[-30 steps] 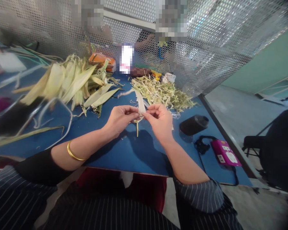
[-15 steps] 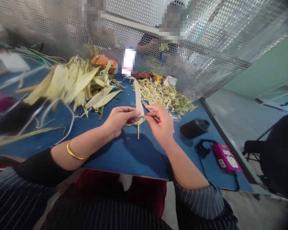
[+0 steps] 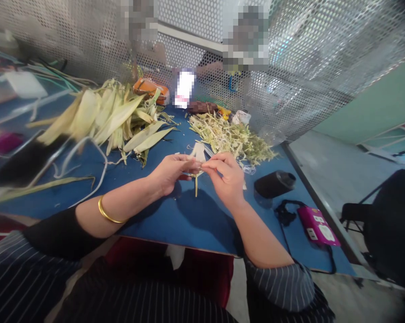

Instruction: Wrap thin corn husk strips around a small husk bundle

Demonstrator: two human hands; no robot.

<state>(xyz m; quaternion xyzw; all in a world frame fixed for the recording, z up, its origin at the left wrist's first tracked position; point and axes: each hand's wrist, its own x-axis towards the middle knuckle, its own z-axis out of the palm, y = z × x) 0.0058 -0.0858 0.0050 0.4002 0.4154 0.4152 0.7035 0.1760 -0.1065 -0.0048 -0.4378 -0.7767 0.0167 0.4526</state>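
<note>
One pale husk strip is in hand in the head view, held over the middle of the blue table, between the two heaps of plant matter and nearer the person than either. By the look of it, the work is well under way but far from finished: the heap of small pieces on the right seems to be handled material, while the pile of husk leaves on the left, mostly long and whole, looks untouched. This strip itself appears part-done, as the fingers are busy at its near end. The left hand has thumb and fingers closed on that end; the right hand has thumb and forefinger pinched together at the same spot, so the two sets of fingertips almost meet. Exactly what bit lies between them is too small to make out. The strip is whitish and flat, its far part showing beyond the fingertips. Below the hands a thin yellowish stalk points toward the person; whether it joins the strip, I cannot tell.
</note>
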